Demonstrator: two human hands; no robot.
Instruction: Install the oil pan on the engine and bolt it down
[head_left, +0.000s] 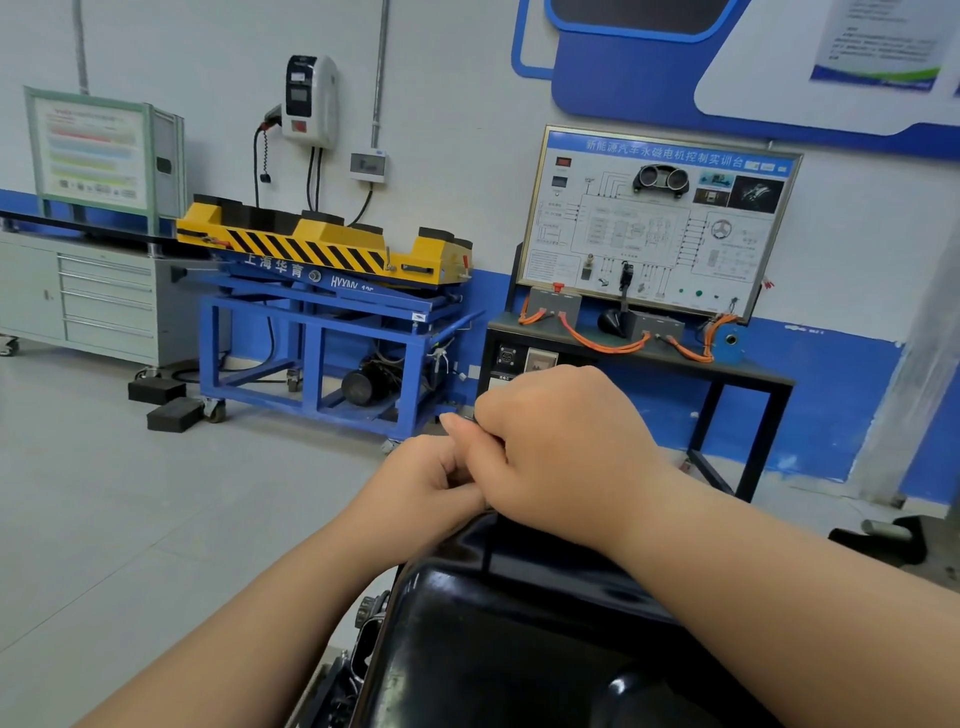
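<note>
The glossy black oil pan (519, 639) fills the lower middle of the view, resting on the engine (358, 654), of which only dark parts show at the pan's left edge. Both hands meet over the pan's far rim. My right hand (561, 441) is curled, knuckles up, around a small dark metal part (469, 417) that barely shows; I cannot tell whether it is a bolt or a tool. My left hand (426, 480) lies just under and left of it, fingers curled, with its thumb raised against the same part. The pan's far rim is hidden below the hands.
A blue wheeled stand with a yellow striped lift platform (322, 249) stands at the back wall. A training board on a black table (660, 223) is behind the hands. Grey drawer cabinet (78, 296) at left; black blocks (174, 415) on the floor.
</note>
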